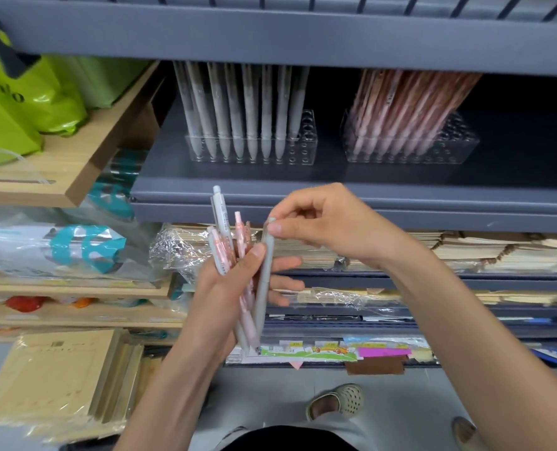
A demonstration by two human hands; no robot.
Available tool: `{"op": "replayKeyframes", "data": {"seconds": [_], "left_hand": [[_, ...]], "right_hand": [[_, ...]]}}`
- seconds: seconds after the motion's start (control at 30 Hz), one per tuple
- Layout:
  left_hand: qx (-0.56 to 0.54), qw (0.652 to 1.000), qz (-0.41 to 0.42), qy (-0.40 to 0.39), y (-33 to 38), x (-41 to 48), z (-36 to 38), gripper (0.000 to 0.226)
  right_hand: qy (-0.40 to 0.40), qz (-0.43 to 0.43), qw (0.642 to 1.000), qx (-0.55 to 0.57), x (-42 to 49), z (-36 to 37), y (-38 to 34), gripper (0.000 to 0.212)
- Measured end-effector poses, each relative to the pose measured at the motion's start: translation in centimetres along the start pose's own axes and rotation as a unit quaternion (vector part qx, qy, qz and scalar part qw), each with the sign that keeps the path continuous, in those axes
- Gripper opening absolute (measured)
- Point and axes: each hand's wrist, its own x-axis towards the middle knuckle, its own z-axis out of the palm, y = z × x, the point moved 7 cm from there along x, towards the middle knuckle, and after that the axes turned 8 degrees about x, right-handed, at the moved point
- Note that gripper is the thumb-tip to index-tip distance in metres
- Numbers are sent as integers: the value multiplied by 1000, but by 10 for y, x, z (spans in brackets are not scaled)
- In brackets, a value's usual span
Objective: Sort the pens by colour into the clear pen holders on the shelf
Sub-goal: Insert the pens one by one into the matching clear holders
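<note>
My left hand [220,294] grips a bundle of grey and pink pens [230,252], tips down, below the shelf edge. My right hand [329,222] pinches the top end of one grey pen [264,281] at the bundle's right side; its lower part still lies against my left palm. On the grey shelf [335,187] stand two clear pen holders. The left holder [306,148] carries several grey pens [235,109] and has open holes at its right end. The right holder [456,148] carries several pink pens [401,105] leaning left.
An upper shelf board [270,37] overhangs the holders. Green bags [26,102] sit on a wooden shelf at left. Wrapped notebooks [466,249] and paper stock fill the shelves below. Kraft envelopes [59,379] lie at lower left. Feet in sandals [335,402] stand on the floor.
</note>
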Motion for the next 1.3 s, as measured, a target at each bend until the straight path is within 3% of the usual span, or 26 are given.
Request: {"op": "replayKeyframes", "data": {"seconds": [0.13, 0.23, 0.3, 0.43, 0.5, 0.63, 0.73, 0.8, 1.0, 1.1, 1.2, 1.3], "left_hand": [[-1, 1000, -14, 16, -2, 2, -4, 39], [17, 1000, 0, 9, -4, 3, -7, 23], [21, 1000, 14, 0, -4, 4, -5, 26], [10, 1000, 12, 3, -4, 9, -5, 33], [-1, 1000, 9, 15, -4, 11, -8, 31], [-28, 999, -12, 43, -7, 11, -15, 26], [-41, 997, -37, 52, -9, 9, -21, 32], [-51, 995, -58, 61, -9, 8, -23, 35], [-19, 994, -68, 86, -8, 7, -31, 31], [19, 994, -66, 81, -9, 7, -33, 27], [43, 997, -51, 40, -7, 4, -28, 24], [57, 997, -52, 29, -9, 1, -26, 34]], "right_hand": [[105, -22, 988, 107, -3, -23, -1, 7], [189, -54, 968, 153, -7, -39, -6, 7], [179, -58, 968, 167, -7, -34, -7, 8], [70, -17, 990, 119, -8, -8, -1, 16], [75, -17, 991, 107, -7, -10, -5, 15], [233, -97, 958, 137, -4, -49, -26, 8], [361, -172, 911, 99, -4, -77, -41, 10], [403, -192, 893, 66, -1, -85, -43, 6], [379, -201, 901, -67, 25, -79, -46, 1], [369, -169, 905, -132, 39, -76, -45, 11], [374, -130, 909, -130, 51, -79, -40, 19], [380, -124, 911, -104, 59, -79, -36, 14]]}}
